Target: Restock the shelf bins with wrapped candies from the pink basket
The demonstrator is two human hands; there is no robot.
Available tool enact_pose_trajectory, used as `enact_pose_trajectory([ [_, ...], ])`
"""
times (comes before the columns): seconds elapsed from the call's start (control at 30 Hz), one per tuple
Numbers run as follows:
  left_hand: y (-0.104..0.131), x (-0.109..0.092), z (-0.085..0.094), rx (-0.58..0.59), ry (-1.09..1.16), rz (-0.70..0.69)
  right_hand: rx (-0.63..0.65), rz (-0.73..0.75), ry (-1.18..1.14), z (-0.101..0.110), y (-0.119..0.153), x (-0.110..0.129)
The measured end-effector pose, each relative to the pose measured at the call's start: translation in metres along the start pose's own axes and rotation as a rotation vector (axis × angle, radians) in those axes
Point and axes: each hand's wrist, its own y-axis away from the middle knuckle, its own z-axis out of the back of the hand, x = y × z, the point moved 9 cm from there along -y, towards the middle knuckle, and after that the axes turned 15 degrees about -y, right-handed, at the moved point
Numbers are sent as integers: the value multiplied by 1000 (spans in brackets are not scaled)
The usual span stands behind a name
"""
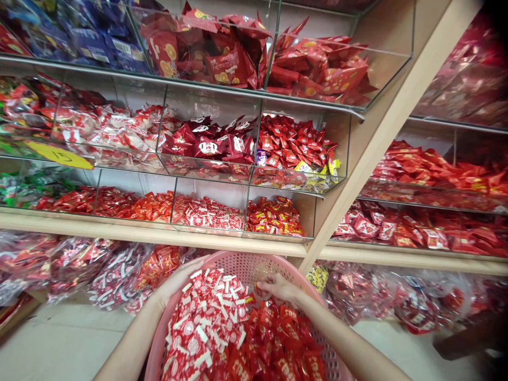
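Observation:
A pink perforated plastic basket point(238, 259) is in front of me. White-and-red wrapped candies point(198, 328) fill its left side and shiny red packets point(281, 338) its right. My left hand point(174, 283) is closed around the basket's left rim, its fingers partly hidden along the outside. Inside the basket, near its far wall, my right hand point(278, 287) has its fingers pinched together on a small red wrapped candy point(257, 289). Just below those fingertips lies a red candy with yellow lettering point(249, 300).
Divided shelves with clear fronts rise ahead, holding red-and-yellow candies point(274, 217), white-and-red candies point(214, 213) and dark red packets point(210, 145). A slanting wooden post point(369, 143) stands to the right. Bagged sweets point(119, 272) line the floor point(59, 338) under the bottom shelf.

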Motion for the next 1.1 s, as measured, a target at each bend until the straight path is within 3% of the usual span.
enact_pose_trajectory([
  [0.13, -1, 2, 10, -71, -64, -3, -52, 110, 49, 8, 3, 16],
  [0.37, -3, 8, 10, -62, -43, 9, -8, -29, -156, 1, 8, 11],
  [0.57, -4, 11, 5, -14, 58, 27, -97, 158, 125, 1, -5, 15],
  [0.77, -1, 5, 5, -19, 28, 28, -88, 230, 173, -12, -13, 26],
  [0.87, 1, 2, 8, -57, -12, 22, -90, 340, 223, -14, 1, 52],
  [0.97, 2, 1, 8, -60, -6, 11, -101, 555, 365, -9, 31, 102],
  [1.1, 1, 6, 10, -89, 7, 16, -321, 828, 581, 25, 70, 181],
])
